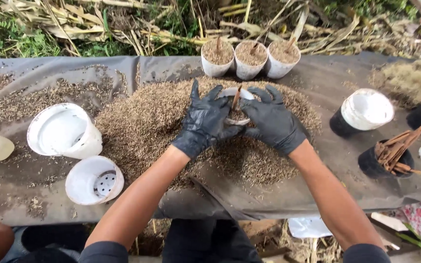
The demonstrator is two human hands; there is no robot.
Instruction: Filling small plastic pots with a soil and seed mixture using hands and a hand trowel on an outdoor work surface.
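Both gloved hands are cupping a small white pot (pixel 235 104) in the middle of a heap of rice husk (pixel 147 131): the left hand (pixel 205 122) and right hand (pixel 273 122) are wrapping curled fingers around its sides. A brown stick (pixel 236 97) is standing upright in its filling. Three filled pots (pixel 249 59) are sitting just behind on the dark sheet (pixel 317 190), empty white pots (pixel 64 131) are lying to the left, and a black pot of sticks (pixel 391 156) is standing at right.
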